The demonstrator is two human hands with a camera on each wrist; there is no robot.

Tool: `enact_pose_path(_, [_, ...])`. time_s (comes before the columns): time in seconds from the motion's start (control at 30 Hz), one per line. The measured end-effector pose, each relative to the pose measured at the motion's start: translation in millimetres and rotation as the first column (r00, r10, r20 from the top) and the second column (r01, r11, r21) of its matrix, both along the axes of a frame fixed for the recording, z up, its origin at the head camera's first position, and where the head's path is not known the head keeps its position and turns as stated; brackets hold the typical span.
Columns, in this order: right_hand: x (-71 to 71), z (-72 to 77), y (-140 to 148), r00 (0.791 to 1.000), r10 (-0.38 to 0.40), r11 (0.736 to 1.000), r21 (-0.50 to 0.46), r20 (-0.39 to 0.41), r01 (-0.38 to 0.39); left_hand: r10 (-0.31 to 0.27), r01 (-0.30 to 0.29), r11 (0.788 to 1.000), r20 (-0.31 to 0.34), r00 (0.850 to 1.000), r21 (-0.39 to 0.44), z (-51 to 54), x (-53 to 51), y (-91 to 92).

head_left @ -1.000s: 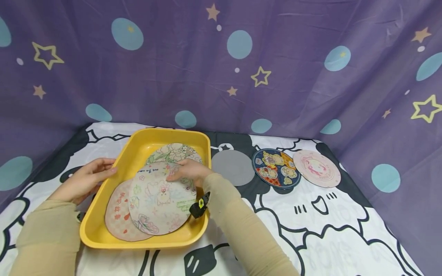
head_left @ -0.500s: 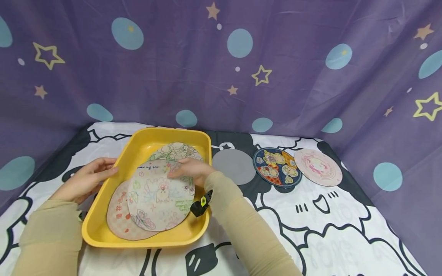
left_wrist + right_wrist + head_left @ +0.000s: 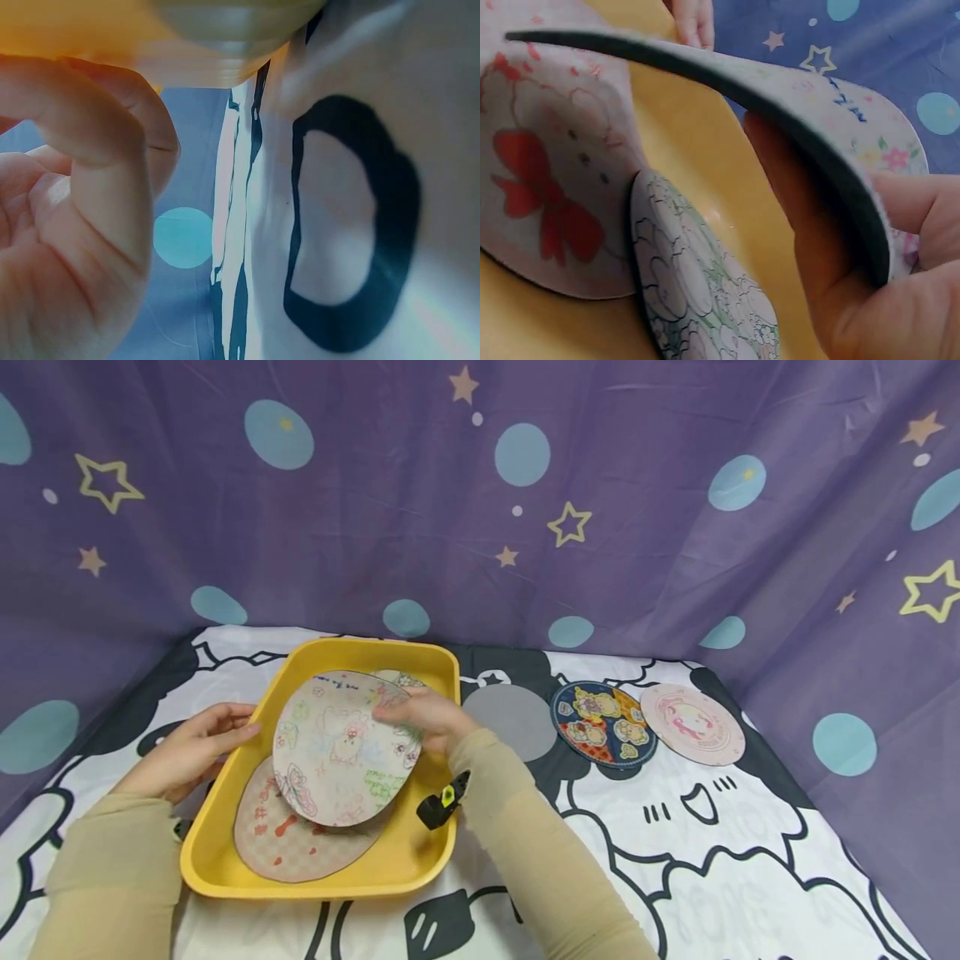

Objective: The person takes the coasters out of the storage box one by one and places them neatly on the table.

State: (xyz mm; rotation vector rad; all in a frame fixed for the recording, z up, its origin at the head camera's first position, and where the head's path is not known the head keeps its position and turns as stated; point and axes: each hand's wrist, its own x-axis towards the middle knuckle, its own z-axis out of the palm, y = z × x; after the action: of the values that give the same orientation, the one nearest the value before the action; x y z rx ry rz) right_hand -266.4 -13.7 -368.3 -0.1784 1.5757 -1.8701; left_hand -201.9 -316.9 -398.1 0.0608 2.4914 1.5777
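Note:
A pale round mat with pastel drawings (image 3: 337,752) is pinched at its right edge by my right hand (image 3: 431,714), thumb on top and fingers beneath. In the right wrist view the mat (image 3: 787,82) bends, raised above the others. Under it in the yellow tray (image 3: 390,884) lie a pink checked mat with red marks (image 3: 292,856) and a flowered mat (image 3: 401,678); the flowered mat (image 3: 697,277) touches the pink one (image 3: 555,172). My left hand (image 3: 191,752) grips the tray's left rim; in the left wrist view its fingers curl against the tray (image 3: 112,37).
Right of the tray, a plain grey disc (image 3: 510,722), a dark blue round mat with cartoon figures (image 3: 603,725) and a pink round mat (image 3: 693,725) lie in a row on the black-and-white cloth (image 3: 712,893). A purple curtain (image 3: 420,485) stands behind.
The pastel mat has risen and shifted toward the back of the tray with my right hand, uncovering more of the pink mat and covering more of the flowered one. My left hand stays on the rim.

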Motion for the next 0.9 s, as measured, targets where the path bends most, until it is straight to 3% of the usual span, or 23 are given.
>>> enact_pose_path(0.27, [-1.4, 8.0, 6, 0.999, -0.030, 0.997, -0.076, 0.023, 0.032, 0.001, -0.001, 1.000, -0.001, 1.000, 0.000, 0.7, -1.8, 0.1])
enact_pose_path(0.43, [-2.1, 15.5, 12, 0.994, -0.100, 0.982, -0.154, 0.041, 0.105, 0.007, -0.007, 1.000, 0.009, 1.000, -0.009, 2.3, -2.9, 1.4])
enact_pose_path(0.9, [11.5, 28.8, 33, 0.974, -0.214, 0.944, -0.241, 0.068, 0.224, 0.015, -0.015, 0.999, 0.022, 1.000, -0.029, 3.2, -1.3, 2.6])
